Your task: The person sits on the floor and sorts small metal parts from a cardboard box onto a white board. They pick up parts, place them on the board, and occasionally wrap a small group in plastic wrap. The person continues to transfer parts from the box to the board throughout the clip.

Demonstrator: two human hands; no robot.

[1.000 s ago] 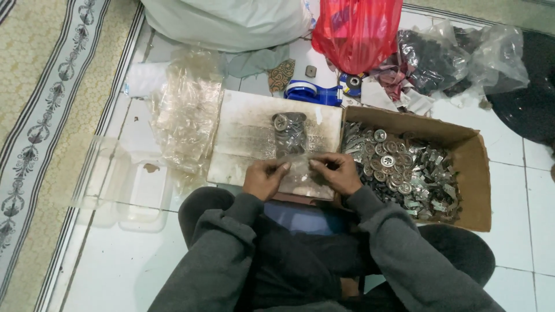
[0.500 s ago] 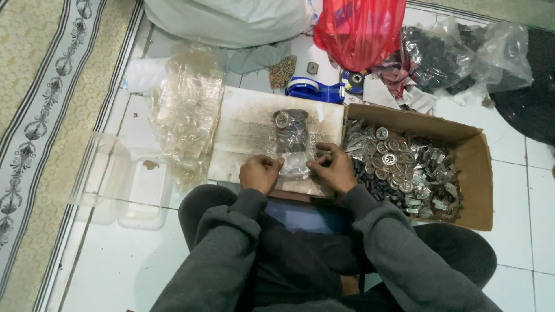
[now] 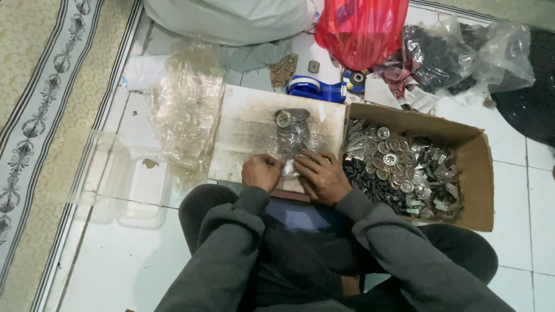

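Clear plastic is what we find at the middle of the work: a small clear bag of metal parts point(image 3: 292, 134) lies on a worn whitish board point(image 3: 248, 130) set on the floor in front of the seated person, its far end showing a round washer-like piece and its near end under the fingers; the left hand point(image 3: 261, 172) is curled, fingertips pressed down at the bag's near left corner, while the right hand point(image 3: 321, 175) lies flatter, fingers narrow and together, pinning the near right edge; we cannot tell whether either hand pinches the film or only presses it; the two hands sit just beside each other, almost touching, with grey sleeves point(image 3: 231, 231) running back toward us.

Right of the board, touching its edge, stands an open cardboard box point(image 3: 477, 173) heaped with round metal discs, small clips and dark short pieces; left of the board lies a loose pile of empty clear bags point(image 3: 188, 104), and nearer on that side a clear plastic container point(image 3: 124, 182) rests on the white tiles; beyond the board we see a blue tape dispenser point(image 3: 315, 89), a red plastic bag point(image 3: 361, 29), a large white sack point(image 3: 231, 20) and, far right, clear bags of dark parts point(image 3: 445, 55); a patterned carpet point(image 3: 40, 115) borders the far left; nothing lies over the small bag but the fingers themselves.
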